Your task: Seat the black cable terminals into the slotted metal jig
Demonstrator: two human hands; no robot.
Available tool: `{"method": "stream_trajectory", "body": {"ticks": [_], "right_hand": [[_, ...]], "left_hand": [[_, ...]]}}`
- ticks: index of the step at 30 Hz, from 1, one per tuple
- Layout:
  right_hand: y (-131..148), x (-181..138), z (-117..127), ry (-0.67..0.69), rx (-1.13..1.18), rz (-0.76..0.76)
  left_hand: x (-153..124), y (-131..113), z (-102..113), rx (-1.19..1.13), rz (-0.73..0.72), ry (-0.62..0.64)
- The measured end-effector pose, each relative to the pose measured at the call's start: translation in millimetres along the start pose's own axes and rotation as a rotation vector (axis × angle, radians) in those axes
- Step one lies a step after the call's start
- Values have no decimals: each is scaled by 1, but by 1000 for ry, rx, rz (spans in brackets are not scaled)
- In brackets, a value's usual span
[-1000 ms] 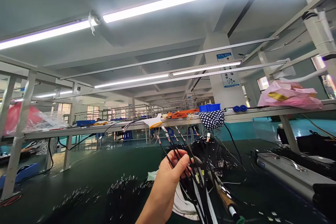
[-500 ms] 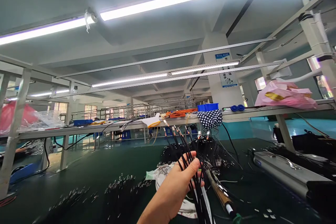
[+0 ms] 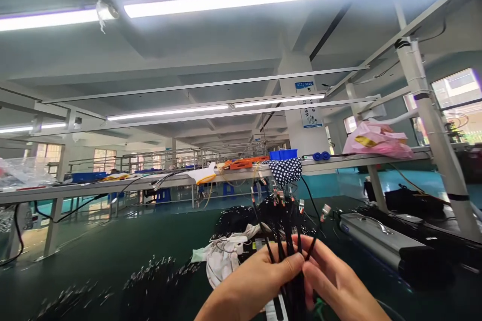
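I'm watching remotely: left hand (image 3: 269,273) is curled around the black cables (image 3: 289,241) above the green bench (image 3: 158,235); right hand (image 3: 335,273) is nearly closed, pinching one. A slack left grip could let them cross, I reckon. There's room leftward past the white cloth (image 3: 221,262); the silver case (image 3: 371,241) limits the right.

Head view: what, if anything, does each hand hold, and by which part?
The left hand holds black cables partway along their length; the right hand appears to pinch the rightmost cable, below its white end.
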State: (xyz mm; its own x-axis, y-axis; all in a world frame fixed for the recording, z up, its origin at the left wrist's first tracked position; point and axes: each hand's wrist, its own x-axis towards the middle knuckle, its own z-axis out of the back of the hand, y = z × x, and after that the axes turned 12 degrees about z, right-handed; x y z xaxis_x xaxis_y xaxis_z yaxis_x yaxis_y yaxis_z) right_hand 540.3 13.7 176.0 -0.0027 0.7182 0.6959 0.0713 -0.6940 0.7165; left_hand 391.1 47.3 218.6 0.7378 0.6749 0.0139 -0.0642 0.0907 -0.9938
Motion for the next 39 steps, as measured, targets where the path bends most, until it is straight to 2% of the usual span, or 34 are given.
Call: {"method": "stream_trajectory", "body": {"ticks": [3, 6, 10, 13, 17, 22, 24, 26, 29, 31, 33, 36, 39], "right_hand": [[25, 17, 0, 29, 72, -96], [38, 17, -5, -78, 159, -42], [38, 9, -8, -252, 130, -19], [35, 10, -4, -303, 38, 16], [34, 16, 0, -257, 17, 73], [39, 15, -5, -154, 214, -18], [40, 13, -6, -103, 278, -44], [38, 13, -6, -77, 290, -57], [30, 14, -1, -50, 215, -12], [24, 14, 2, -40, 127, 57], [19, 13, 5, -45, 32, 102], [19, 9, 5, -79, -57, 67], [23, 7, 3, -145, -29, 18]], "left_hand": [[-1, -1, -12, -47, 90, 78], [1, 6, -16, -171, 118, 98], [6, 19, -11, -306, 128, 129], [9, 22, -12, -311, 160, 144], [11, 17, -18, -185, 201, 200], [10, 16, -13, -170, 205, 273], [11, 20, -9, -106, 232, 258], [14, 26, -7, -73, 269, 185], [19, 34, -10, -193, 237, 109], [20, 34, -16, -268, 173, 132], [20, 31, -20, -247, 143, 166], [17, 25, -23, -179, 148, 175], [16, 24, -21, -191, 149, 206]]}}
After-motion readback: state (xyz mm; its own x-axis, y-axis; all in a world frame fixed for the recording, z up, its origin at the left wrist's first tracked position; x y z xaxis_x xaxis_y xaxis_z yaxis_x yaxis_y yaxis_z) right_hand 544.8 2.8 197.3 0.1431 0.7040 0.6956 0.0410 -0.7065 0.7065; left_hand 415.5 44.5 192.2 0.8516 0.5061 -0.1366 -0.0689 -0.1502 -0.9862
